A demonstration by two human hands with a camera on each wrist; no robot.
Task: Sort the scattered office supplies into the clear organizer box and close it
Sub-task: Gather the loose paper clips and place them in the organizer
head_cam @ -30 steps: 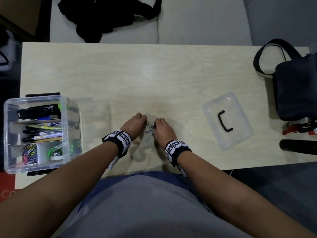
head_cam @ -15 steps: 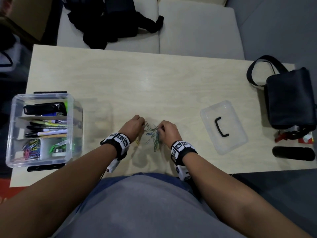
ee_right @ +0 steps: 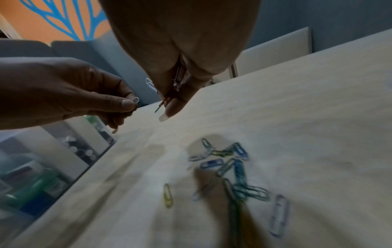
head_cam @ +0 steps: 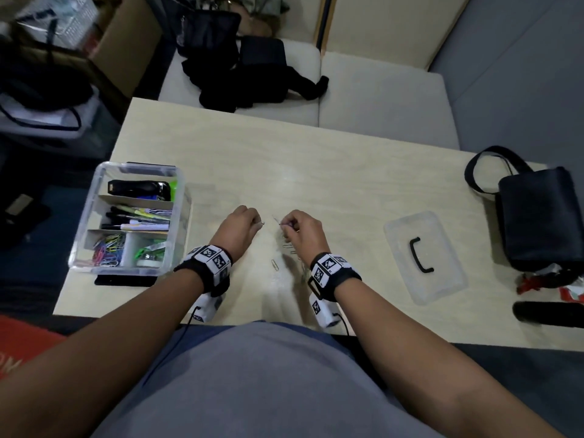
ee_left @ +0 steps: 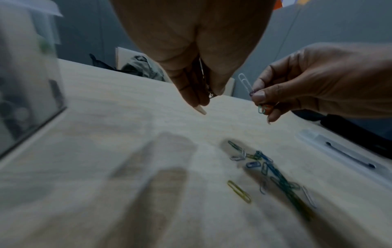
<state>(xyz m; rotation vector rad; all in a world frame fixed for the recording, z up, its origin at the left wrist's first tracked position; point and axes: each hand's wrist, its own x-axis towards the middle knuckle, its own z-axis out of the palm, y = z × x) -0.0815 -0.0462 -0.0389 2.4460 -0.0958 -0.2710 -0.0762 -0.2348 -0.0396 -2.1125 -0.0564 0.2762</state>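
From the head, both hands hover over the bench (head_cam: pixel 316 172), the box (head_cam: pixel 132 216) left of the left hand (head_cam: pixel 240 229); each wrist view shows its grip pinching clips, the right hand (ee_left: pixel 297 87) too, loose clips (ee_right: pixel 229 167) lying below.

The table (head_cam: pixel 316 172) had a pale wood-grain top, smooth with a faint sheen. The box (head_cam: pixel 94 197) and its lid (head_cam: pixel 442 248) were clear, glossy plastic; the lid's handle (head_cam: pixel 418 256) was matt black. The clips (ee_left: pixel 265 166) looked like thin wire with a smooth coloured coating. The bag (head_cam: pixel 540 216) was matt dark cloth. The wristbands (head_cam: pixel 208 263) were black fabric.
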